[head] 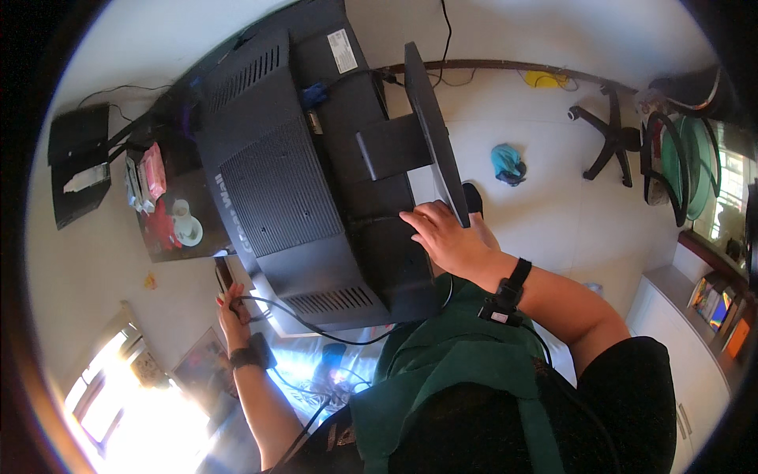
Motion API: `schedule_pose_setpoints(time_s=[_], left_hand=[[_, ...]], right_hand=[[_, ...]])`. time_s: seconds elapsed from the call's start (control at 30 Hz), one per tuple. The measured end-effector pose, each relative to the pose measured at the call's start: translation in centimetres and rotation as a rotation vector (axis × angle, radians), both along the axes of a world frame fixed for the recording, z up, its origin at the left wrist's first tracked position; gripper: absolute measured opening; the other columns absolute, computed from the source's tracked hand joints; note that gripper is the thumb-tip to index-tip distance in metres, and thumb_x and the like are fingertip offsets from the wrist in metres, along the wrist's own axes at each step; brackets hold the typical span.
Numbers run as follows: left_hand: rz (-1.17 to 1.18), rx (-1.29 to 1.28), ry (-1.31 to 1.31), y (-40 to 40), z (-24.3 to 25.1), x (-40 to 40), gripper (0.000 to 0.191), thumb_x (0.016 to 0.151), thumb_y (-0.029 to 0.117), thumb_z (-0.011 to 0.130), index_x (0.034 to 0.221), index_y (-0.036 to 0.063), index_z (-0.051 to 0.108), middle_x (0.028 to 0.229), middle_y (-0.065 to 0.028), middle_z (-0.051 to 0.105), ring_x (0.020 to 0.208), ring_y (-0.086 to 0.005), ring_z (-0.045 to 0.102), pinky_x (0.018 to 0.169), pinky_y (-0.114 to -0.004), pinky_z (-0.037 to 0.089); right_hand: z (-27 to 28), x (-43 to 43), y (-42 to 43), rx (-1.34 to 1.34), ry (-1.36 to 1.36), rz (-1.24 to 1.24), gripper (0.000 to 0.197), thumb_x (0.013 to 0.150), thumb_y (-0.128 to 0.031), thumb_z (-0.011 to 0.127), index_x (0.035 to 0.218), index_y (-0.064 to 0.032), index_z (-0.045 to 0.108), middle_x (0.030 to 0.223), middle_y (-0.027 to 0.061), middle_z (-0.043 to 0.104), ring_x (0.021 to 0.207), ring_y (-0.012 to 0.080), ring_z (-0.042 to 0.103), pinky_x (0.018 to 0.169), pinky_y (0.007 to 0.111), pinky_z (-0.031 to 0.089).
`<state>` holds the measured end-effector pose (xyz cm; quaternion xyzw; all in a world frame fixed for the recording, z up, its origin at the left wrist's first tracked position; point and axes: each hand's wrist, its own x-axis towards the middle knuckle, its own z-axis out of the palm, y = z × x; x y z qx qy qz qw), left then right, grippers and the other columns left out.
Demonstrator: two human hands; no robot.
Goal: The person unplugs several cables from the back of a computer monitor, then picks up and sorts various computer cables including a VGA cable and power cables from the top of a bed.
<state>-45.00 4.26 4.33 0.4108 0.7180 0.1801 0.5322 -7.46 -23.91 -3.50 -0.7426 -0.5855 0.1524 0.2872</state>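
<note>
A black Great Wall monitor (278,195) fills the middle of the view, tilted, its ribbed and vented back towards me. Its stand neck (394,148) and flat stand base (432,130) point to the right. My right hand (453,240) grips the lower end of the base, thumb behind it and fingers in front. Left of the monitor's lower corner is my left hand (233,311), its fingers curled around a black cable (314,335) that loops below the monitor towards my lap. A blue plug (315,93) is at the monitor's back.
Behind the monitor is a dark table (207,249) bearing a pink packet (154,170) and a white cup and saucer (188,230). A blue cloth bundle (507,163) lies on the pale floor. A wheeled chair base (616,139) stands at right, above a white cabinet (669,332).
</note>
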Motion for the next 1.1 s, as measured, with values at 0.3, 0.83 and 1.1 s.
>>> schedule_pose_setpoints(time_s=[0.3,0.83,1.1], left_hand=[[-0.352,0.173,0.067,-3.3,0.3,1.7,0.035,0.089,0.027,0.043,0.108,0.0002,0.054,0.1,-0.0102,0.061,0.038,-0.0034,0.026,0.034,-0.017,0.02],[-0.44,0.154,0.426,-3.8,-1.5,6.9,0.019,0.085,0.026,0.052,0.076,0.0096,0.053,0.058,0.0075,0.035,0.047,-0.0035,0.032,0.042,-0.019,0.025],[-0.658,0.25,0.385,-4.3,-0.9,7.4,0.027,0.087,0.026,0.051,0.067,0.0081,0.046,0.061,0.0068,0.034,0.057,-0.0044,0.03,0.051,-0.023,0.026]], right_hand=[[1.7,-0.2,2.5,0.105,0.102,-0.025,0.029,0.076,-0.011,0.058,0.102,-0.0029,0.051,0.095,0.0075,0.049,0.088,0.024,0.048,0.077,0.034,0.042],[0.5,-0.7,6.3,0.146,0.065,0.021,0.011,0.074,-0.02,0.058,0.073,-0.0091,0.056,0.076,0.0023,0.051,0.082,0.0198,0.048,0.074,0.033,0.035],[0.6,-0.7,6.5,0.186,0.147,0.05,0.007,0.071,-0.01,0.061,0.076,-0.0073,0.056,0.074,0.004,0.049,0.077,0.0213,0.047,0.069,0.034,0.034]])
